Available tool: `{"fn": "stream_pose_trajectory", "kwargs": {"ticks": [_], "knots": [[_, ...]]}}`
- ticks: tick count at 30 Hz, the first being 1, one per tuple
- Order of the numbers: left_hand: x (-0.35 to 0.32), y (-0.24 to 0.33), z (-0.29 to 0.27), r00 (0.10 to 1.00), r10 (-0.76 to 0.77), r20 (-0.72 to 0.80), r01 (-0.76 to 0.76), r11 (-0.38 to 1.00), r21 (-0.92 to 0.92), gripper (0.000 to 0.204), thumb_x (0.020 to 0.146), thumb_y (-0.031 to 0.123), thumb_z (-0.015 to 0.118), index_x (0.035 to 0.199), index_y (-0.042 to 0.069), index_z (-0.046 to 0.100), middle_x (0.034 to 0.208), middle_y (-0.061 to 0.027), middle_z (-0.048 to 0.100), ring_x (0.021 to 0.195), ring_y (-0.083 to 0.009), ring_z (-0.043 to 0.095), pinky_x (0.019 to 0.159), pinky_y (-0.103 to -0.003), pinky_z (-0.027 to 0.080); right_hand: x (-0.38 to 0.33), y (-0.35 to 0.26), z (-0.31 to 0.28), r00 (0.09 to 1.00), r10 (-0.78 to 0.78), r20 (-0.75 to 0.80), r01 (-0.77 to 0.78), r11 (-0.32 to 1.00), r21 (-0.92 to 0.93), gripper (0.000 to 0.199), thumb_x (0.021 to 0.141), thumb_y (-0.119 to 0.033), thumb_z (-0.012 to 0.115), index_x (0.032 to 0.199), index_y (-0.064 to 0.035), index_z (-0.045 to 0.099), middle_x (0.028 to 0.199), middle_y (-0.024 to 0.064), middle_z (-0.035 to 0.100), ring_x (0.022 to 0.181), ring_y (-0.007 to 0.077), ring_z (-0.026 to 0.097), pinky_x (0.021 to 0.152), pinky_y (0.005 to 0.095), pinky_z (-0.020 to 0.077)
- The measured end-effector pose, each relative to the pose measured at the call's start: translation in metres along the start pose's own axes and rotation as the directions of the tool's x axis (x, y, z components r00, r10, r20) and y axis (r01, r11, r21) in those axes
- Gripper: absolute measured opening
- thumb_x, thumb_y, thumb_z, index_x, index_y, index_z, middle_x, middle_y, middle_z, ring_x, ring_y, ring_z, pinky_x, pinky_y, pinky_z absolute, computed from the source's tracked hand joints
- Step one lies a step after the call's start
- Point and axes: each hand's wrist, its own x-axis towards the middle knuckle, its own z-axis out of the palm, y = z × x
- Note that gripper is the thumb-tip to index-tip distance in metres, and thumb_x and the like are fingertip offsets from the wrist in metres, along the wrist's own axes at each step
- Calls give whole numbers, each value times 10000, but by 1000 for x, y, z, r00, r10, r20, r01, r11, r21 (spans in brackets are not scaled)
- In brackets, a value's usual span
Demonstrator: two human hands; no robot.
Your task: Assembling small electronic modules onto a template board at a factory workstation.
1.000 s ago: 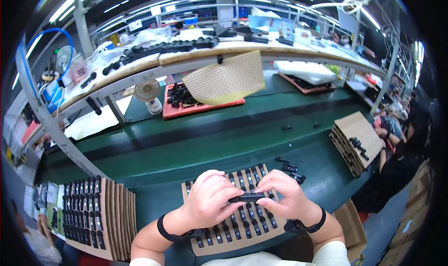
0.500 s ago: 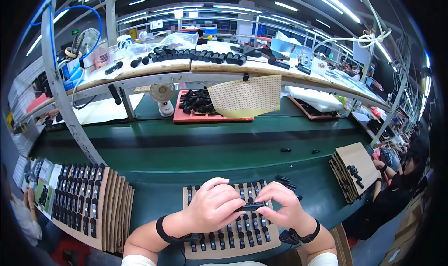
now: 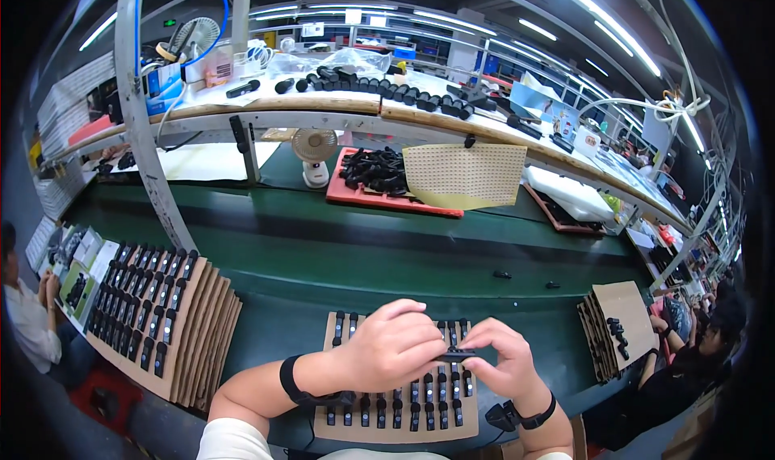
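My left hand and my right hand meet over a cardboard tray. Between them, held level, is a slim black microphone; my left fingers wrap one end, and my right thumb and index finger pinch the other. Rows of black microphones, each with a rounded head and a small light patch on its body, lie on the cardboard beneath. My hands hide the middle of those rows. Dark straps with small black modules circle both wrists.
Left stands a stack of cardboard trays bearing microphones; a smaller cardboard stack sits right. Across the green bench are a red tray of black parts, a small fan and a shelf. People work at both sides.
The whole view has shifted, with the shelf and bench sliding right in the picture. Both hands stay on the microphone, fingers slightly repositioned. Loose black pieces beside my right hand no longer show.
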Motion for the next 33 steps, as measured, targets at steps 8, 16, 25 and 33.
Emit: {"fn": "stream_pose_trajectory", "kwargs": {"ticks": [8, 16, 25, 33], "knots": [[-6, -15, 4, 905, -422, 56, 418, 856, -304, 289, 751, 62, 775, 1009, 10, 656, 938, -89, 662, 904, -228, 638, 885, -361, 501, 27, 6, -2, 998, -56, -43, 53, 996, -68, 199, 772, -31, 752, 942, 5, 655, 925, 125, 651, 836, 224, 628, 754, 309, 505], [-18, -55, 17, 577, -736, 354, 537, 14, -844, 283, 839, 13, 728, 1105, -14, 635, 1005, -49, 656, 959, -121, 610, 872, -284, 505, 56, 23, 10, 994, -46, -100, 45, 999, -15, 218, 760, -13, 749, 945, 10, 634, 949, 108, 635, 848, 186, 608, 769, 288, 497], [-7, -157, 22, 524, -834, 171, 411, 72, -909, 223, 982, 156, 562, 1108, -11, 640, 1222, -85, 603, 1098, -157, 569, 945, -325, 457, 121, 51, 7, 968, -103, -228, 74, 989, -130, 172, 821, -18, 705, 980, 3, 646, 965, 95, 621, 846, 173, 606, 766, 262, 492], [7, -189, 25, 648, -752, 121, 346, 149, -926, 296, 1020, 238, 485, 1167, 25, 627, 1192, -22, 631, 1119, -127, 531, 1008, -297, 364, 176, 78, 14, 927, -271, -260, 154, 905, -396, 141, 815, -34, 703, 953, -13, 679, 937, 113, 612, 853, 250, 622, 757, 330, 496]]}}
